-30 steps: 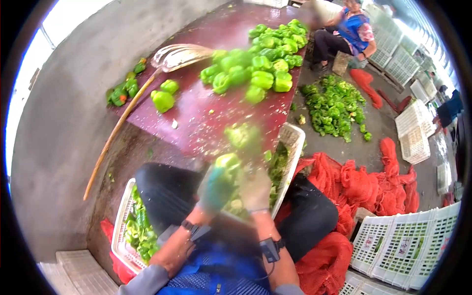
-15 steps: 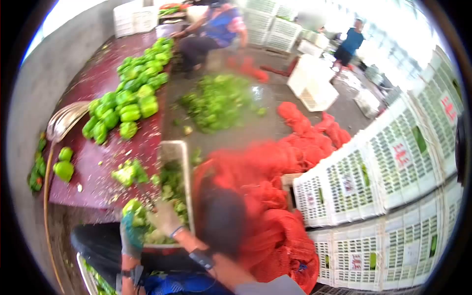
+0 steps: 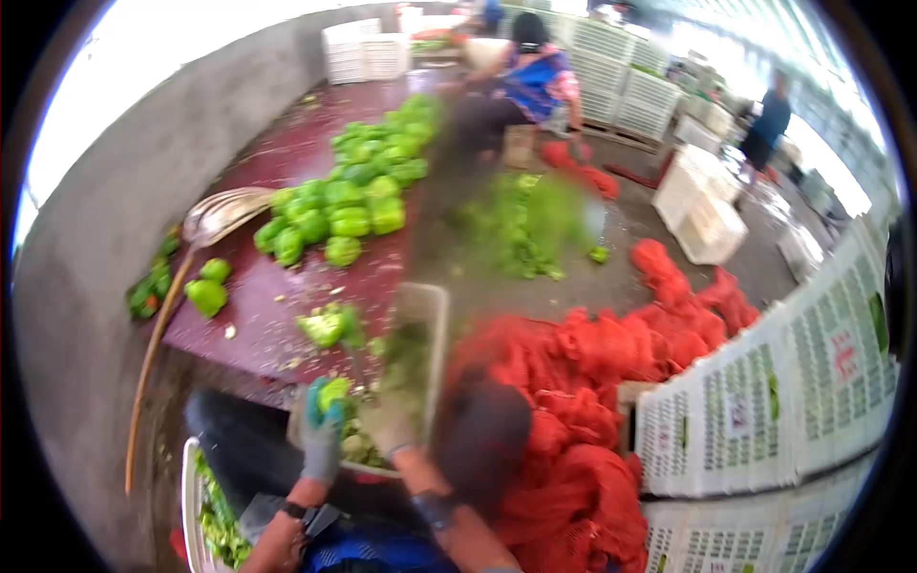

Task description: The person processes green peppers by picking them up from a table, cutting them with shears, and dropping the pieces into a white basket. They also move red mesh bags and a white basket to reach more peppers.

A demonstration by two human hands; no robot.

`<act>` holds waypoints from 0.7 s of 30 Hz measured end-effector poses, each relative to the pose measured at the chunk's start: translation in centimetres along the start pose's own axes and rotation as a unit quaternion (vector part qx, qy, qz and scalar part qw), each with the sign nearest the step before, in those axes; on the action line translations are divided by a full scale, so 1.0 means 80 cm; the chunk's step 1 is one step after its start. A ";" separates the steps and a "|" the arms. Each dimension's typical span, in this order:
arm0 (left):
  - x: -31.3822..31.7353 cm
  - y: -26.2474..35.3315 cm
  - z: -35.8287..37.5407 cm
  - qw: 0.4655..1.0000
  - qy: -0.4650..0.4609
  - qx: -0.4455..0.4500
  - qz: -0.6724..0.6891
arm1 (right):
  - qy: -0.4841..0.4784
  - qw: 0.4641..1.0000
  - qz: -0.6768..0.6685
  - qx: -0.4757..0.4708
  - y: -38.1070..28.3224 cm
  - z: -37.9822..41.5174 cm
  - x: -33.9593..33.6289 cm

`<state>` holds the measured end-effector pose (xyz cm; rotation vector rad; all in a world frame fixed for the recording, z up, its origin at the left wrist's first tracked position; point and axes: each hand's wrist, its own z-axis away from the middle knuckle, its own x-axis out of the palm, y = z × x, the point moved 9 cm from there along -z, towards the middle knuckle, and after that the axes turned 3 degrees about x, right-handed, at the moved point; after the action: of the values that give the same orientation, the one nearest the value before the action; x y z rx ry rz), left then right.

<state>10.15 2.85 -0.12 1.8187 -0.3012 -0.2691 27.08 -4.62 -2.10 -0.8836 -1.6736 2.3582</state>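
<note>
My left hand (image 3: 322,441), in a grey and teal glove, is closed around a green bell pepper (image 3: 332,392) held over my lap. Just to its right is my right hand (image 3: 390,427) in a pale glove, close to the pepper; blur hides what it holds. Both hands hover over a white crate (image 3: 426,304) with green pepper pieces that stands between my knees. A cut pepper (image 3: 325,327) lies on the dark red platform (image 3: 258,315) just beyond.
A pile of whole green peppers (image 3: 351,202) and a long-handled shovel (image 3: 224,215) lie on the platform. A second white crate (image 3: 191,487) stands at my left. Red mesh bags (image 3: 592,382), stacked white crates (image 3: 764,411), a floor pile of peppers (image 3: 516,229), and a seated person (image 3: 525,86) are around.
My head swung right and then partly back, so the view shifted. My hands stay over the crate in my lap, the left one still holding a pepper.
</note>
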 end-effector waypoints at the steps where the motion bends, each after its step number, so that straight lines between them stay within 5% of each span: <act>1: 0.019 0.030 0.002 0.998 -0.032 -0.052 -0.001 | -0.017 0.997 -0.074 0.034 -0.003 0.010 -0.001; 2: 0.029 0.031 0.012 0.989 -0.056 -0.117 0.074 | 0.030 0.992 -0.121 -0.019 0.030 -0.011 0.025; 4: 0.038 0.026 0.018 0.994 -0.073 -0.076 0.038 | 0.033 0.979 -0.200 0.033 0.057 -0.022 0.055; 6: 0.033 0.025 0.013 0.993 -0.098 -0.014 -0.057 | 0.028 0.971 -0.126 -0.200 0.093 -0.043 0.093; 8: 0.032 0.014 0.014 0.995 -0.080 -0.053 -0.026 | 0.022 0.939 -0.242 -0.243 0.079 -0.037 0.091; 9: 0.032 0.018 0.014 0.991 -0.100 -0.026 -0.089 | -0.057 0.904 -0.423 -0.023 0.117 -0.054 0.117; 10: 0.033 0.026 0.011 0.981 -0.121 0.002 -0.152 | -0.128 0.791 -0.563 0.201 0.128 -0.039 0.144; 11: 0.031 0.027 0.008 0.983 -0.107 0.006 -0.148 | -0.115 0.761 -0.604 0.208 0.124 -0.035 0.141; 16: 0.019 0.049 -0.019 0.967 -0.118 0.031 -0.224 | -0.096 0.769 -0.563 0.288 0.118 -0.010 0.134; 17: 0.012 0.035 -0.023 0.980 -0.121 -0.051 -0.148 | -0.049 0.921 -0.384 0.051 0.097 -0.020 0.100; 18: 0.007 0.018 -0.023 0.982 -0.121 -0.129 -0.069 | -0.006 0.967 -0.162 -0.198 0.055 -0.008 0.085; 21: -0.022 -0.047 -0.024 0.988 -0.070 -0.134 -0.008 | -0.062 0.990 -0.110 0.062 -0.021 -0.007 0.060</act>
<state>9.42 6.15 -3.23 1.5399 -0.3313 -0.4285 23.02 -1.51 -2.61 -0.5110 -1.5564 2.3756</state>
